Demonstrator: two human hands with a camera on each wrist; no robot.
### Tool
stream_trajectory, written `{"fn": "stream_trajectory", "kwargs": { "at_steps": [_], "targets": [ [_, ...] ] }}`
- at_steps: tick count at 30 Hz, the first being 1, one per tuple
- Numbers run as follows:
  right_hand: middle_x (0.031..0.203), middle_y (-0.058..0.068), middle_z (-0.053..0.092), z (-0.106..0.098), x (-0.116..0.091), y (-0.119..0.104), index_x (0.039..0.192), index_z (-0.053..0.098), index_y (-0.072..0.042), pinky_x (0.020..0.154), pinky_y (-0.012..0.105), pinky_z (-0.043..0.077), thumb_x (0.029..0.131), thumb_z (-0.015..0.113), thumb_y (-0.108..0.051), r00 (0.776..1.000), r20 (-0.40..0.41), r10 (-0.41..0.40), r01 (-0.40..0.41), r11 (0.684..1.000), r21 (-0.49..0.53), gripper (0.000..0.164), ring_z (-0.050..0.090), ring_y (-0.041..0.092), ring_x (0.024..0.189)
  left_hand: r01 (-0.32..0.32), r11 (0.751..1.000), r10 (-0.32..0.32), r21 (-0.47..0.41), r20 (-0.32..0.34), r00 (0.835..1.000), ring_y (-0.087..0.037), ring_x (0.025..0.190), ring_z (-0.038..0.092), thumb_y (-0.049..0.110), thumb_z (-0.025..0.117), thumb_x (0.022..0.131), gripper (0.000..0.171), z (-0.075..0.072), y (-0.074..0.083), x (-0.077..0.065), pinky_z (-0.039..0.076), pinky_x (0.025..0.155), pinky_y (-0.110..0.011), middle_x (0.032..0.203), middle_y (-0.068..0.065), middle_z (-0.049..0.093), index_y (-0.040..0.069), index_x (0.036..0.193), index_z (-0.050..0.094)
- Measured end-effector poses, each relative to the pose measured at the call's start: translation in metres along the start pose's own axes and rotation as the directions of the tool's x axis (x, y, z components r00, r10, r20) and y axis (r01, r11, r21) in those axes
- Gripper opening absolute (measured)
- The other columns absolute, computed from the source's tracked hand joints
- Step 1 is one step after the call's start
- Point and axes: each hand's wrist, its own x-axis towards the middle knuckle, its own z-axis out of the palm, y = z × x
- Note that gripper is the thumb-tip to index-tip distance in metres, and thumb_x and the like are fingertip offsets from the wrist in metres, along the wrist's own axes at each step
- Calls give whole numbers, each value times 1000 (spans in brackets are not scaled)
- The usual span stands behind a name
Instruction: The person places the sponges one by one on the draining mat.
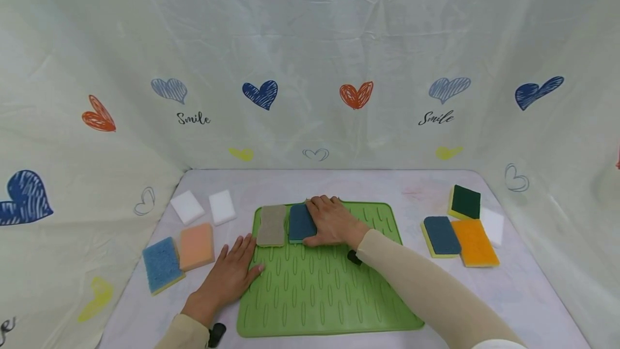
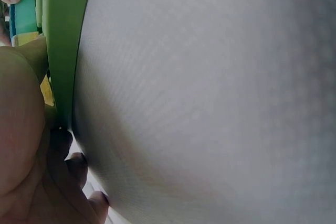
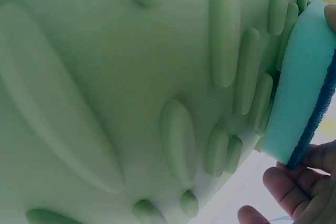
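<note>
On the green ridged mat (image 1: 310, 295), my right hand (image 1: 334, 222) holds a sponge (image 1: 300, 225) near the back edge. Its top is dark blue; the right wrist view shows teal foam (image 3: 299, 82) under the scouring layer, gripped between thumb and fingers. Just left of it lies a grey-beige sponge (image 1: 272, 225) with a yellow underside. My left hand (image 1: 227, 271) rests at the mat's left edge, fingers extended and thumb over the rim. In the left wrist view, the mat's green side (image 2: 63, 40) runs beside that hand.
Left on the white table (image 1: 416, 187) are two white sponges (image 1: 187, 207) (image 1: 222, 207), a peach sponge (image 1: 196, 246) and a blue sponge (image 1: 162, 265). At right lie dark green (image 1: 466, 202), dark blue (image 1: 442, 236), orange (image 1: 474, 242) and white (image 1: 492, 226) sponges, grouped closely. A heart-printed curtain (image 1: 310, 42) surrounds the table.
</note>
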Motion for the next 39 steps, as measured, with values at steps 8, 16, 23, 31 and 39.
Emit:
{"fn": "stream_trajectory", "kwargs": {
  "at_steps": [8,16,23,31,39],
  "targets": [
    [155,13,52,-2,-1,-1,161,41,-6,110,51,47,85,61,-82,1000,9,4,-4,1000,12,110,52,29,140,0,1000,0,9,7,1000,-46,157,29,43,54,110,73,1,1,0,26,124,-68,169,-25,32,-6,161,36],
    [157,14,50,-2,-3,-1,162,40,-6,112,52,46,86,62,-81,1000,16,8,-8,1000,19,109,51,30,142,2,1000,-2,-8,8,1000,-46,157,29,42,55,110,73,0,4,0,27,124,-67,169,-26,33,-7,160,36],
    [161,14,46,-4,-3,-1,163,37,-6,113,55,45,84,62,-84,1000,17,10,-10,999,38,113,48,32,146,4,1000,-4,-15,8,1000,-46,158,28,43,54,110,73,-1,4,0,26,124,-67,169,-26,31,-7,161,36],
    [159,15,48,-18,-11,10,161,41,-6,112,55,46,89,61,-81,998,-60,15,-12,999,41,106,50,33,143,1,1000,-1,1,-14,1000,-47,157,29,43,55,110,73,2,1,0,27,124,-67,168,-26,33,-8,160,37],
    [146,20,59,-28,-44,59,150,53,0,105,57,50,94,72,-60,959,-281,36,-44,999,-22,85,57,38,132,4,1000,-4,3,1,1000,-46,158,27,44,54,110,75,2,0,1,26,125,-67,170,-25,30,-7,161,34]
  ]
}}
